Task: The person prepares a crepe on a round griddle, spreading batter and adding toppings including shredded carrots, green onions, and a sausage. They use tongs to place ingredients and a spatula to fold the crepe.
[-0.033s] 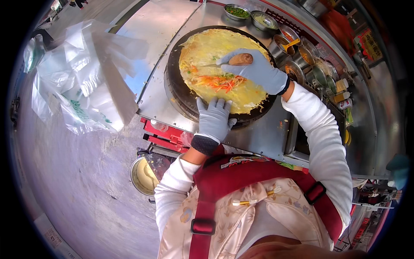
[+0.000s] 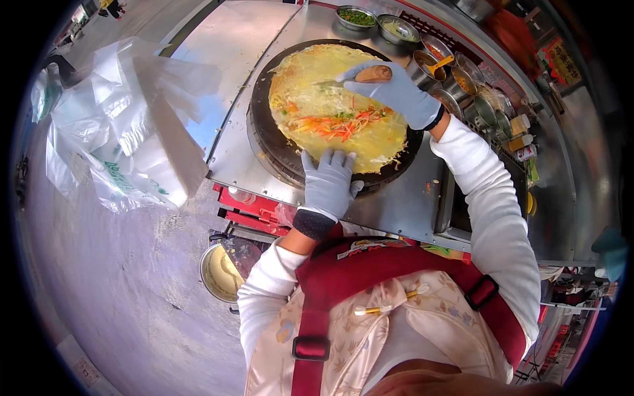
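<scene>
A large round crepe (image 2: 307,72) with egg on it lies on a black round griddle (image 2: 262,132). Shredded orange, red and pale vegetables (image 2: 340,125) form a band across its near half, with bits of green. My right hand (image 2: 399,99), in a grey-blue glove, grips the wooden handle of a scraper (image 2: 373,74) over the crepe's far right. The scraper's thin blade points left, low over the crepe; whether it touches cannot be told. My gloved left hand (image 2: 328,183) lies flat at the near edge, fingers apart, their tips on the crepe's border.
Metal bowls of chopped greens (image 2: 356,18) and pale shreds (image 2: 398,28) stand behind the griddle. Several pots and bottles (image 2: 520,142) line the right side, one with a yellow ladle (image 2: 441,63). Plastic bags (image 2: 125,125) hang at left. Below is a batter pot (image 2: 221,270).
My right hand and the scraper have shifted slightly right and away over the crepe, showing more of the vegetable band. My left hand stays at the near edge. The whole view has moved slightly.
</scene>
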A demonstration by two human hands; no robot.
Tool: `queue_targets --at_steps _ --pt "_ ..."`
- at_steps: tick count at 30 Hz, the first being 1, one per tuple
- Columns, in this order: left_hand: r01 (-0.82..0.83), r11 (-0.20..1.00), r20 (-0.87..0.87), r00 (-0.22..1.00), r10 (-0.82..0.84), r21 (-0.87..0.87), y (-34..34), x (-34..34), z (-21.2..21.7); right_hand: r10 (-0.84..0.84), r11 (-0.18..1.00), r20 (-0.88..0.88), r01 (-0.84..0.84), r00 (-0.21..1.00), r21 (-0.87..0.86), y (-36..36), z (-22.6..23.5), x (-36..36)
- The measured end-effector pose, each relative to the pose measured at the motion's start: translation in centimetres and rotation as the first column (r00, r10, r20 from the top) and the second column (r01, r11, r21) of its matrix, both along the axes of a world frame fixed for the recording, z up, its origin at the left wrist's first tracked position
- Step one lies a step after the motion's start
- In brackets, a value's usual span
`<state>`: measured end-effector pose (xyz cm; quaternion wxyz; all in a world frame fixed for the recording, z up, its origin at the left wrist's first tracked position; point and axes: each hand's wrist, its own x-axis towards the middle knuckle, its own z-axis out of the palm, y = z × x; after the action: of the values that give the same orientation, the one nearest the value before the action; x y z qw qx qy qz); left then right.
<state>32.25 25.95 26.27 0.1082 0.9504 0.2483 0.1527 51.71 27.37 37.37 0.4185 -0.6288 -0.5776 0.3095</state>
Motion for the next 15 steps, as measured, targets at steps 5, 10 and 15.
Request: queue_targets --at_steps 5,10,15 --pt "0.127 0.992 -0.009 0.992 -0.127 -0.024 -1.9 2.0 0.6 -0.304 0.952 0.218 0.302 0.927 0.044 0.4 -2.9 10.1" --pt "0.158 0.987 -0.057 0.986 -0.157 0.012 -3.0 3.1 -0.2 -0.358 0.931 0.183 0.365 0.916 -0.004 -3.4 -2.8 8.9" --pt "0.156 0.988 -0.085 0.984 -0.154 0.018 -3.0 3.1 -0.4 -0.215 0.974 0.261 0.225 0.941 -0.007 -7.0 -2.0 3.9"
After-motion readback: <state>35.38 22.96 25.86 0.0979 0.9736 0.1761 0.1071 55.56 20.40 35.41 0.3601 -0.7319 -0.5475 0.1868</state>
